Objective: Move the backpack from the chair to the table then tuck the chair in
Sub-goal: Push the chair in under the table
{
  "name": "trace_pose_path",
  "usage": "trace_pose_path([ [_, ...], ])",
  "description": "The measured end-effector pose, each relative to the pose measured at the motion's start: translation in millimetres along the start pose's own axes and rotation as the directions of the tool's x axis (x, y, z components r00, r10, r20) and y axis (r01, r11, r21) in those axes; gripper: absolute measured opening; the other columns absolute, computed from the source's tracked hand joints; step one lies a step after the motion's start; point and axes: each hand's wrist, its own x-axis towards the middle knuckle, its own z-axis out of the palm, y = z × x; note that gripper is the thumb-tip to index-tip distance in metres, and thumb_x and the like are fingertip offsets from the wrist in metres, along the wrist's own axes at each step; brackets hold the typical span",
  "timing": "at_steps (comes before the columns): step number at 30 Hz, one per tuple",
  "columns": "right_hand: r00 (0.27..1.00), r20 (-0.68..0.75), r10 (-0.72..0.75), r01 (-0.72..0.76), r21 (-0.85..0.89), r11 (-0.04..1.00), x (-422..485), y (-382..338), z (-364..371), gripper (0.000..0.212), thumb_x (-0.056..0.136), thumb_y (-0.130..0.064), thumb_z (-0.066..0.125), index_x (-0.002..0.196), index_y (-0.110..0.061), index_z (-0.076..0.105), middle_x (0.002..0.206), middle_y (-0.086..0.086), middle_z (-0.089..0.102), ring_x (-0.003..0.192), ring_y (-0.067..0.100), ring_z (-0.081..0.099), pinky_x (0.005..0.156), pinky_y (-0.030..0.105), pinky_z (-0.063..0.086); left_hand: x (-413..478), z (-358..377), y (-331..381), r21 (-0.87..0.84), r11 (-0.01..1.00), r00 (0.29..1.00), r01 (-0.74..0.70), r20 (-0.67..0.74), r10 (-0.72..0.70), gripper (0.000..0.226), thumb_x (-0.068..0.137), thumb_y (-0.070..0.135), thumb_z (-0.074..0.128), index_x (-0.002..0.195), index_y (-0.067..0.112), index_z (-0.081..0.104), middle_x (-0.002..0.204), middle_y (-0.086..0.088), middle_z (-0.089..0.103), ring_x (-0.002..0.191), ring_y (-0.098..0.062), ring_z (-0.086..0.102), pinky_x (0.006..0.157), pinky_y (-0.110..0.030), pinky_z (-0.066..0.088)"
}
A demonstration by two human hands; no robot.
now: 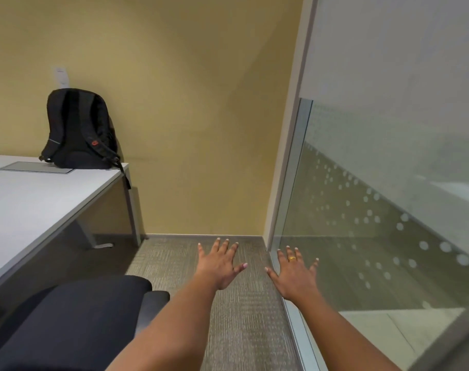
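Now 1 backpack (79, 129) on table (27, 199), 1 chair (75, 317), 2 empty hands

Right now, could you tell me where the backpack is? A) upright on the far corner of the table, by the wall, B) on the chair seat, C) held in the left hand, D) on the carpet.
A: the backpack stands upright on the table at its far corner by the wall; the chair seat is bare, and the left hand and right hand are both open and hold nothing.
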Motion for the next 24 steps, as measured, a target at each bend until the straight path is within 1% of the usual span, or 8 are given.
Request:
trace_pose_path([
  [4, 1.000, -0.022, 0.014, -0.013, 0.036, 0.999, -45.8, 5.2, -2.1, 0.067, 0.095, -0.056, 0.024, 0.148, -0.018, 0.010, 0.158, 0.007, 0.006, 0.145, 0.025, 0.001, 0.112, 0.058, 0.004, -45.1, 8.7, 18.6, 0.053, 0.998, 0.999, -0.037, -0.009, 0.038, 0.070, 0.094, 0.060, 0.015, 0.150, 0.022, 0.000, 0.159, -0.004, -0.001, 0.146, -0.022, -0.007, 0.113, -0.061, -0.001],
  [9, 0.999, -0.051, 0.005, -0.001, 0.083, 0.997, -98.5, 0.2, -3.7, 0.068, 0.094, -0.057, 0.024, 0.148, -0.017, 0.013, 0.158, 0.008, 0.009, 0.145, 0.024, 0.004, 0.111, 0.059, 0.007, -106.3, 5.8, 22.4, 0.137, 0.990, 0.998, -0.038, -0.049, 0.045, 0.069, 0.094, 0.060, 0.014, 0.150, 0.022, 0.002, 0.159, -0.004, 0.000, 0.146, -0.022, -0.007, 0.111, -0.061, -0.003],
  [16, 0.989, -0.122, -0.085, 0.099, 0.118, 0.988, -164.6, -42.8, -18.1, 0.067, 0.095, -0.055, 0.025, 0.147, -0.014, 0.016, 0.157, 0.009, 0.014, 0.144, 0.024, 0.007, 0.111, 0.059, 0.010, -192.5, -20.9, -5.1, 0.184, 0.981, 0.987, 0.056, -0.160, -0.027, 0.069, 0.093, 0.061, 0.015, 0.150, 0.022, 0.008, 0.159, -0.004, 0.005, 0.146, -0.022, -0.003, 0.110, -0.063, 0.000],
  [20, 0.970, -0.179, -0.162, 0.186, 0.130, 0.974, -188.7, -85.9, -37.5, 0.067, 0.095, -0.055, 0.025, 0.147, -0.014, 0.016, 0.157, 0.009, 0.014, 0.144, 0.024, 0.009, 0.111, 0.058, 0.010, -231.1, -51.2, -33.6, 0.169, 0.977, 0.970, 0.128, -0.226, -0.087, 0.068, 0.094, 0.060, 0.016, 0.150, 0.023, 0.007, 0.159, -0.004, 0.004, 0.146, -0.022, -0.003, 0.110, -0.063, 0.000],
  [24, 0.948, -0.241, -0.207, 0.245, 0.139, 0.959, -207.5, -138.5, -53.8, 0.065, 0.095, -0.053, 0.026, 0.147, -0.015, 0.018, 0.156, 0.008, 0.016, 0.144, 0.023, 0.010, 0.111, 0.058, 0.012, -268.0, -79.2, -79.4, 0.157, 0.965, 0.945, 0.208, -0.288, -0.157, 0.067, 0.094, 0.059, 0.017, 0.150, 0.023, 0.004, 0.159, -0.003, 0.004, 0.146, -0.022, -0.004, 0.111, -0.062, 0.001],
])
